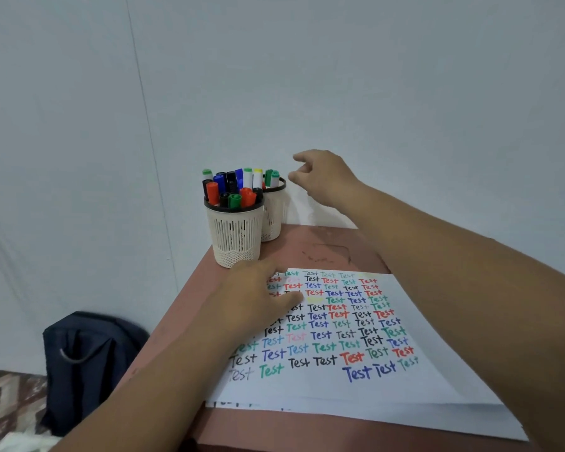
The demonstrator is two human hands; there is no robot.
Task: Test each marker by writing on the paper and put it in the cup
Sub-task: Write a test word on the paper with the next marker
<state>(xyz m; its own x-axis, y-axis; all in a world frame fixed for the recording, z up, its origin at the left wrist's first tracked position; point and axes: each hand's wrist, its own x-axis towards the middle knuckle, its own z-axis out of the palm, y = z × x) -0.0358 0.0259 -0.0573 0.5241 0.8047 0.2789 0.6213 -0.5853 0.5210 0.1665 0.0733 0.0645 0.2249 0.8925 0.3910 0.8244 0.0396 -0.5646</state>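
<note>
A white sheet of paper (388, 391) lies on the reddish-brown table (333, 249), covered with rows of the word "Test" in several colours. My left hand (261, 296) rests flat on the paper's upper left corner, fingers straight. Two cream mesh cups stand at the table's far left corner. The front cup (235, 234) is packed with several capped markers (232, 190). The back cup (276, 213) shows green-capped markers (271, 177) at its rim. My right hand (323, 177) hovers just right of the back cup, fingers loosely spread, holding nothing.
A pale wall rises directly behind the table. A dark blue bag (85, 363) sits on the patterned floor to the left of the table. A second sheet's edge (340, 414) pokes out under the paper near the front.
</note>
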